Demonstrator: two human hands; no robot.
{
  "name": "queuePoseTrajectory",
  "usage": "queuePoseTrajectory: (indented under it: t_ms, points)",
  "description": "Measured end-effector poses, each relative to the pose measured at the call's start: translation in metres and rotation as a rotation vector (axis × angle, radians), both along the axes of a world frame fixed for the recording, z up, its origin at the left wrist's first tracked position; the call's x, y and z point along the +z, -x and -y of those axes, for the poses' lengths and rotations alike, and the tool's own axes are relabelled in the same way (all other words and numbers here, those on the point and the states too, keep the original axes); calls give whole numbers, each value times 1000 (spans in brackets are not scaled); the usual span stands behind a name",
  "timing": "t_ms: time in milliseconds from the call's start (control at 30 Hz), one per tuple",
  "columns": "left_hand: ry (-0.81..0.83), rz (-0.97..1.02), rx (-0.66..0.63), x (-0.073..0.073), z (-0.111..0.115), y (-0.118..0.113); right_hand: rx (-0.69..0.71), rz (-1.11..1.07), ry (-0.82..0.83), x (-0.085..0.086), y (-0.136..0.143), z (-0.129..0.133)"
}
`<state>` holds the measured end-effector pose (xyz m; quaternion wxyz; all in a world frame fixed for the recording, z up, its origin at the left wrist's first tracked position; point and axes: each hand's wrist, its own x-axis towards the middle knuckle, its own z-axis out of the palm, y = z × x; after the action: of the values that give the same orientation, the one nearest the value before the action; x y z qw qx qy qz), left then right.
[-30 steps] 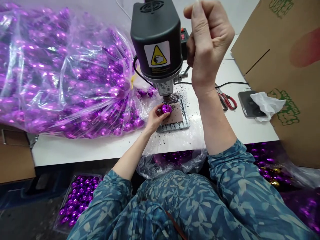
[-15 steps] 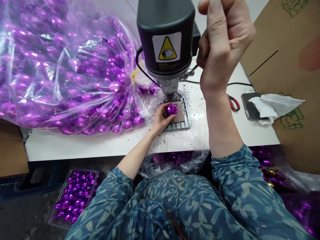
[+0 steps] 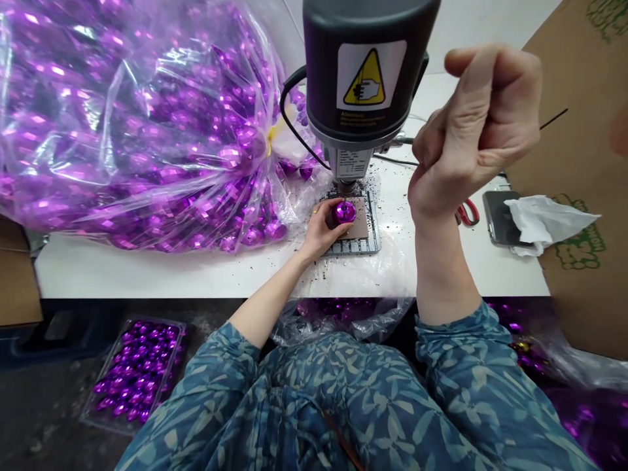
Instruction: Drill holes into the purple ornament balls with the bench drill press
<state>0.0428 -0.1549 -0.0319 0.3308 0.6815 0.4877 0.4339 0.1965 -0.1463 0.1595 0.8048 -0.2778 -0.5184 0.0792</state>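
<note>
Under a black drill press (image 3: 367,85) with a yellow warning label, a shiny purple ball (image 3: 345,211) rests on a small board (image 3: 360,226) over the metal base plate (image 3: 371,245). My left hand (image 3: 322,229) grips the ball from its left side between thumb and fingers. At the right of the press, my right hand (image 3: 483,124) is raised with its fingers curled closed; what it holds, if anything, is hidden by the fingers. Dark shavings are scattered around the base.
A big clear bag (image 3: 147,131) of purple balls covers the table's left. Red-handled scissors (image 3: 468,212), a phone (image 3: 500,219) and white tissue (image 3: 544,219) lie at the right, beside a cardboard box (image 3: 579,294). A clear tray (image 3: 132,373) of purple balls sits low at the left.
My right hand appears lower and farther right, still closed. The drill head looks larger and shifted right as the view moved. My left hand remains on the ball.
</note>
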Motion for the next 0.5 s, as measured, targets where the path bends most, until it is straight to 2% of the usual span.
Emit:
queuePoseTrajectory:
  t_ms: [167,333,500]
  points:
    - [-8,22,-13,-1,1,0,-73,-23,83,-10,2,13]
    - [-58,10,-18,-8,-2,2,15,14,-145,-19,-4,5]
    - [-108,3,-40,-12,-4,4,0,11,-167,-33,-9,-5]
